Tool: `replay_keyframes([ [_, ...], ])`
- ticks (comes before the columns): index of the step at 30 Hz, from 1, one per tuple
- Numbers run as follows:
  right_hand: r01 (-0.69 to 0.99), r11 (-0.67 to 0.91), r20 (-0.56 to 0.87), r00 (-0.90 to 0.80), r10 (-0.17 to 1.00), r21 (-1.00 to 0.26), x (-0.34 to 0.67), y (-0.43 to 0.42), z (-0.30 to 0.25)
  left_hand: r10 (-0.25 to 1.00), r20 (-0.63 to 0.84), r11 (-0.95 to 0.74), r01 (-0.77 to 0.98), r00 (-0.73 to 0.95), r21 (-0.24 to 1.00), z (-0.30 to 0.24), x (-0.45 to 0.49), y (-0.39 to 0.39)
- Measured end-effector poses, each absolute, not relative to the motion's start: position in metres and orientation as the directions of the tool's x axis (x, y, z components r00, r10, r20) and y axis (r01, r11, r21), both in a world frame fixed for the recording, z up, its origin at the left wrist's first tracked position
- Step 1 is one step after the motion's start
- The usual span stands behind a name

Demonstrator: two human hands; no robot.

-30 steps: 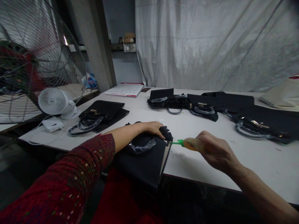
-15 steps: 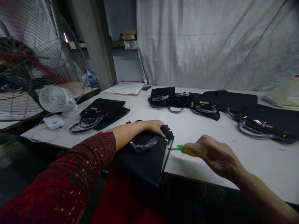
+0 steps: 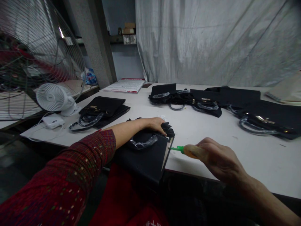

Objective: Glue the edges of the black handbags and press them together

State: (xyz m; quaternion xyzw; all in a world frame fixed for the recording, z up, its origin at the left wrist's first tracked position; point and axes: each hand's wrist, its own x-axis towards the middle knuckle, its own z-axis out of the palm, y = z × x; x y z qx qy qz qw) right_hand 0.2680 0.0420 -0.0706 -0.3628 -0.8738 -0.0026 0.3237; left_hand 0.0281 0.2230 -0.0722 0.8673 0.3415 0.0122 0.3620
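A black handbag lies at the front edge of the table, partly over my lap. Its handle is wrapped in clear plastic. My left hand reaches across the bag and grips its far right corner, beside some bunched black material. Along the bag's right side, a pale strip shows between the black panels. My right hand is closed around a squeeze glue bottle with yellowish contents. Its thin green nozzle points left, with the tip at the pale strip.
Another black handbag lies at the left, near a small white fan and a white box with a cable. Several black bags lie along the back and right. A large caged fan stands far left.
The view has shifted slightly. Both hands keep nearly the same places on the bag and the bottle, and the nozzle tip remains at the pale strip.
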Motion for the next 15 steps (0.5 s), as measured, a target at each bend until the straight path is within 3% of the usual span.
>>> replay_keyframes([
  [6,0.660,0.722,0.577,-0.513,0.636,-0.208,0.269,0.039,-0.077,0.598,-0.228,-0.501,0.580,0.768,0.643,-0.073,0.028,0.223],
  [12,0.584,0.754,0.519,-0.564,0.643,-0.301,0.269,0.029,-0.078,0.598,-0.206,-0.494,0.558,0.775,0.667,-0.078,0.029,0.225],
  [15,0.629,0.726,0.554,-0.513,0.656,-0.277,0.267,0.022,-0.079,0.589,-0.209,-0.467,0.540,0.781,0.701,-0.077,0.029,0.225],
])
